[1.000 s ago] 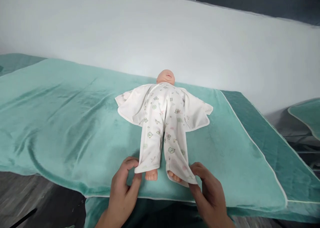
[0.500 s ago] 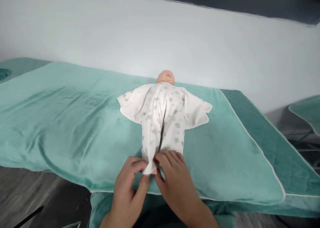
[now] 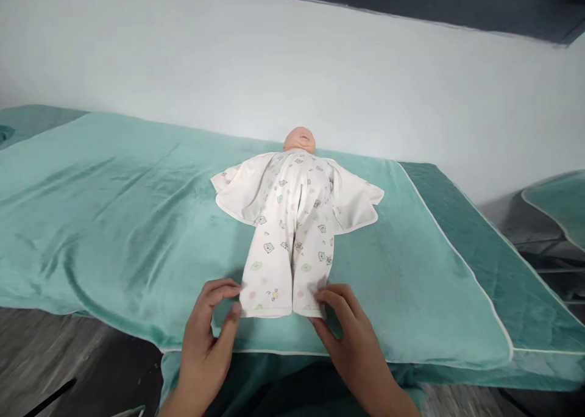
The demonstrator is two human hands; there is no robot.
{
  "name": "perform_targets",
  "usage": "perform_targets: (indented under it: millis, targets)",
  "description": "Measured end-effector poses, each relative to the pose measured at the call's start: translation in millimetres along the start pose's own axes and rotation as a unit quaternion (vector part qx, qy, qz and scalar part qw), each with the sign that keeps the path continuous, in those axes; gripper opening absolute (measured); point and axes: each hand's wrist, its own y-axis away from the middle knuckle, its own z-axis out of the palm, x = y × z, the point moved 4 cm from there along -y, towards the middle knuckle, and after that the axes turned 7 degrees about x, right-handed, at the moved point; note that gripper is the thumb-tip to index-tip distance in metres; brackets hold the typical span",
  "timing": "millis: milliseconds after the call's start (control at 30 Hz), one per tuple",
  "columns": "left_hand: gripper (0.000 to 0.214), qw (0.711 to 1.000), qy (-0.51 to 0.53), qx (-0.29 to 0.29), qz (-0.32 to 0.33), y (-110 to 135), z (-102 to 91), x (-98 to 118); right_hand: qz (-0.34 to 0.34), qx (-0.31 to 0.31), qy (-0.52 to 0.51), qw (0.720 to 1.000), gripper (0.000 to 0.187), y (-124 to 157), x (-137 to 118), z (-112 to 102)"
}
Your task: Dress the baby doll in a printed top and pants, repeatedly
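Observation:
A doll (image 3: 299, 139) lies on its back, its head toward the wall. It wears a white baby romper (image 3: 283, 222) printed with small animals, with wide sleeves spread to both sides. Two trouser legs lie side by side, hems toward me, and hide the doll's feet. My left hand (image 3: 212, 328) is beside the left leg's hem, thumb and fingers apart, fingertips at the cloth's edge. At the other hem, my right hand (image 3: 345, 328) pinches the outer corner, fingers above and thumb below.
A green plush cover (image 3: 137, 222) with folds on its left side is spread over the bed. White wall (image 3: 292, 63) rises behind it. Another green padded surface (image 3: 557, 203) is at the far right. Grey floor (image 3: 55, 350) shows at lower left.
My hands have moved apart from the gathered left leg. That leg now lies flat and spread, the foot is covered, and my right hand has shifted to the right leg's hem.

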Motion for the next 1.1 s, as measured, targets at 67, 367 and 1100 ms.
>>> perform_targets:
  millis: [67,367,1100]
  targets:
    - [0.017,1.000,-0.015,0.006,0.025,-16,5.6,-1,0.009,-0.018,-0.030,0.999,0.019,1,1,-1]
    - [0.033,0.942,-0.222,-0.104,0.231,-116,51.4,-23,-0.037,-0.063,-0.101,0.992,0.008,-46,18,-37]
    - [0.030,0.925,-0.206,-0.189,0.259,-167,104.4,-11,-0.130,0.013,0.217,0.967,0.013,-115,87,-2]
